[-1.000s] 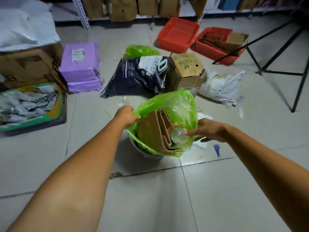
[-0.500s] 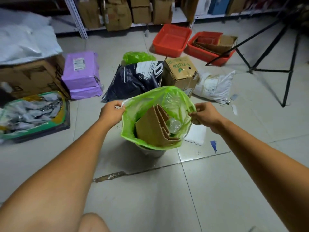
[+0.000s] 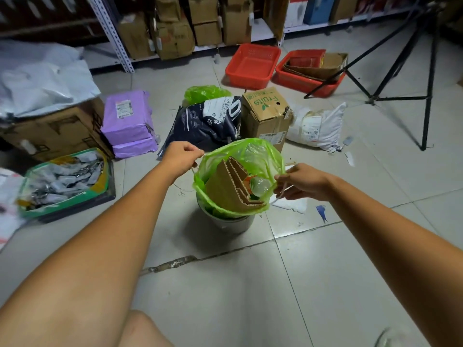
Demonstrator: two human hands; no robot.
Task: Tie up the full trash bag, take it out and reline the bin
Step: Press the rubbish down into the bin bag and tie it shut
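A green trash bag [image 3: 265, 156] stands open in a small grey bin [image 3: 230, 224] on the tiled floor. Folded cardboard [image 3: 225, 186] and a clear plastic bottle [image 3: 260, 186] stick up inside it. My left hand [image 3: 181, 156] pinches the bag's white drawstring at the left side of the rim. My right hand [image 3: 300, 181] grips the drawstring at the right side of the rim. Both hands sit level with the bag's mouth, one on each side. A second crumpled green bag [image 3: 204, 93] lies on the floor behind a dark sack.
Behind the bin lie a dark printed sack [image 3: 208, 121], a "Fruits" carton [image 3: 268, 113] and a white parcel [image 3: 318, 126]. Purple parcels [image 3: 127, 121] and a green tray [image 3: 65, 181] sit left. Red baskets [image 3: 253, 65], shelving and a black tripod [image 3: 400, 71] stand beyond.
Both hands have moved from the bag's rim plastic to its drawstring and pulled outward. The bag's mouth has risen and drawn narrower. My view has backed away from the bin.
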